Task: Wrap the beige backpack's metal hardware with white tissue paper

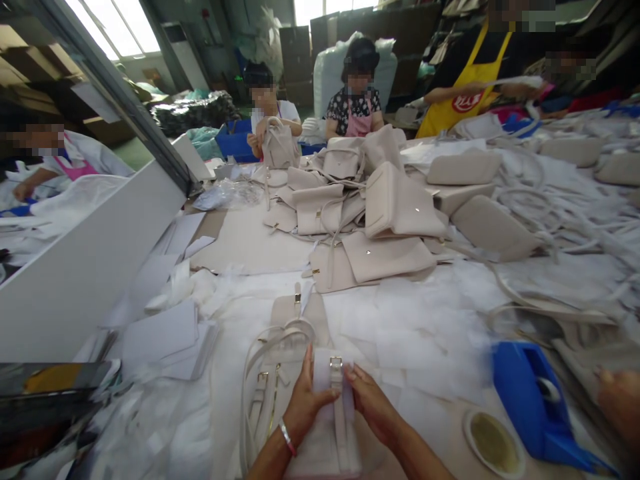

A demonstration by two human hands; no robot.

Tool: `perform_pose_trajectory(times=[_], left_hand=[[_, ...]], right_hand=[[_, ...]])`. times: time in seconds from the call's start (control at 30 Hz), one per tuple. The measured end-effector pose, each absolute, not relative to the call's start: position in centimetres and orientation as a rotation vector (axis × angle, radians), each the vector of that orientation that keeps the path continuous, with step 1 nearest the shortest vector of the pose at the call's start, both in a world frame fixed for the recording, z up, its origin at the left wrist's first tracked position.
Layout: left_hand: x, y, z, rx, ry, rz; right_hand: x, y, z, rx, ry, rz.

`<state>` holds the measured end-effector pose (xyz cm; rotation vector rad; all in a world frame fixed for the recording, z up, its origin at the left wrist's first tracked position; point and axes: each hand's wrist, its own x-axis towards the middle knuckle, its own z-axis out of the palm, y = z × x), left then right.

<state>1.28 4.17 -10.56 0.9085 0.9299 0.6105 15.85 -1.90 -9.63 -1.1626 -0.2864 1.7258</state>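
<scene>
My left hand (307, 400), with a bracelet at the wrist, is closed, its thumb pressing across a beige strap (340, 427). A gold buckle (335, 363) sits at the strap's upper end, on top of a white sheet (321, 369). From the other side my right hand (369, 402) grips the sheet's edge beside the strap, fingers bent. Under both hands lies a beige backpack (280, 417) with a gold zipper and a second buckled strap at its left. The bag's flap (300, 310) spreads away from me. The undersides of my fingers are hidden.
Beige bags (400, 207) are heaped mid-table. White cards (163, 337) lie left, a blue tape dispenser (530, 400) and a round dish (493, 441) right. A white partition (90, 240) edges the left. Co-workers sit across; another person's hand (620, 400) shows at right.
</scene>
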Motion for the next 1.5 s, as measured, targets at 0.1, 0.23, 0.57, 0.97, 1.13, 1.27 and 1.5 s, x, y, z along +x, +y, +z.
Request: perform_pose_trajectory(times=[0.1, 0.23, 0.57, 0.97, 1.13, 1.27, 1.5], left_hand=[[1.4, 3.5, -9.7, 0.814, 0.86, 0.549], [2.0, 2.8, -8.8, 0.775, 0.855, 0.514], [2.3, 2.7, -9.1, 0.736, 0.873, 0.583], [2.0, 4.0, -8.8, 0.766, 0.717, 0.414], [2.4, 4.3, -8.2, 0.77, 0.691, 0.365], [2.5, 4.8, -7.9, 0.78, 0.705, 0.328], [2.6, 6.2, -7.1, 0.829, 0.718, 0.154]], right_hand=[[16.1, -1.4, -8.5, -1.179, -0.45, 1.702], [16.3, -1.2, -8.6, -1.133, -0.555, 1.619], [15.2, -0.1, -10.8, -1.423, -0.502, 1.436], [16.7, -1.3, -11.3, -1.63, -0.693, 1.25], [16.7, -1.0, -10.1, -1.459, -0.511, 1.335], [16.7, -0.7, -9.8, -1.426, -0.425, 1.381], [16.9, -0.9, -9.9, -1.456, -0.366, 1.399]])
